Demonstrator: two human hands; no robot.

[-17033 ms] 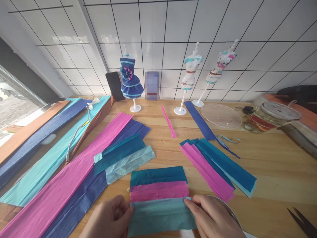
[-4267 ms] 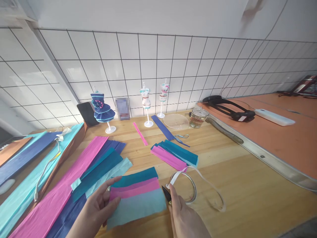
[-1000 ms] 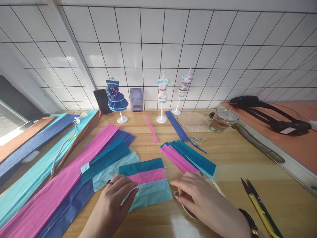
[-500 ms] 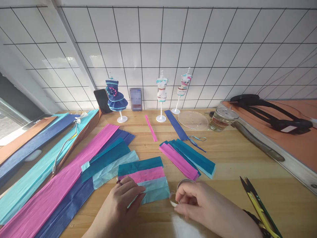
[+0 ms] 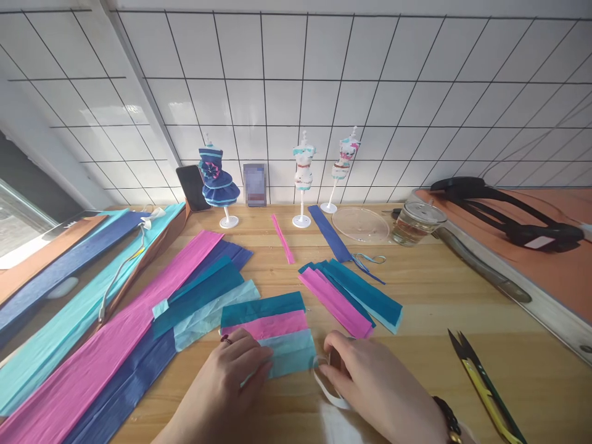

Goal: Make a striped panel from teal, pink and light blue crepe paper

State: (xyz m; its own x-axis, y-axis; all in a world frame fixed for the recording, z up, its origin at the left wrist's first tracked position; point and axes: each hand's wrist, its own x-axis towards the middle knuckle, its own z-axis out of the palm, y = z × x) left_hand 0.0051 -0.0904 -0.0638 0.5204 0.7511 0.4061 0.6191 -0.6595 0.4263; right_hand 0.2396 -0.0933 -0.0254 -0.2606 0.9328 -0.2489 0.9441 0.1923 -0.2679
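A small panel of overlapping crepe paper strips [image 5: 287,320], teal, pink and light blue from top to bottom, lies flat on the table. My left hand [image 5: 234,367] is closed at its lower left, thumb and forefinger together at the light blue strip's lower edge; its fingers hide that corner. At the panel's right end my right hand [image 5: 365,376] is closed on a roll of tape [image 5: 322,364], mostly covered by the fingers. A pale loop of tape [image 5: 330,394] hangs below it toward the table. Folded pink and teal strips [image 5: 342,302] lie beyond my right hand.
Long crepe strips [image 5: 124,327] spread across the left side. Scissor-like snips [image 5: 483,388] lie at right. Small dress forms [image 5: 303,172], one in a blue paper dress [image 5: 219,179], stand by the tiled wall. A cup of liquid [image 5: 416,222] sits near a clear disc [image 5: 361,224].
My right hand has shifted slightly and turned with the tape roll, and a longer pale loop now shows below it. My left hand and the paper panel are nearly unchanged.
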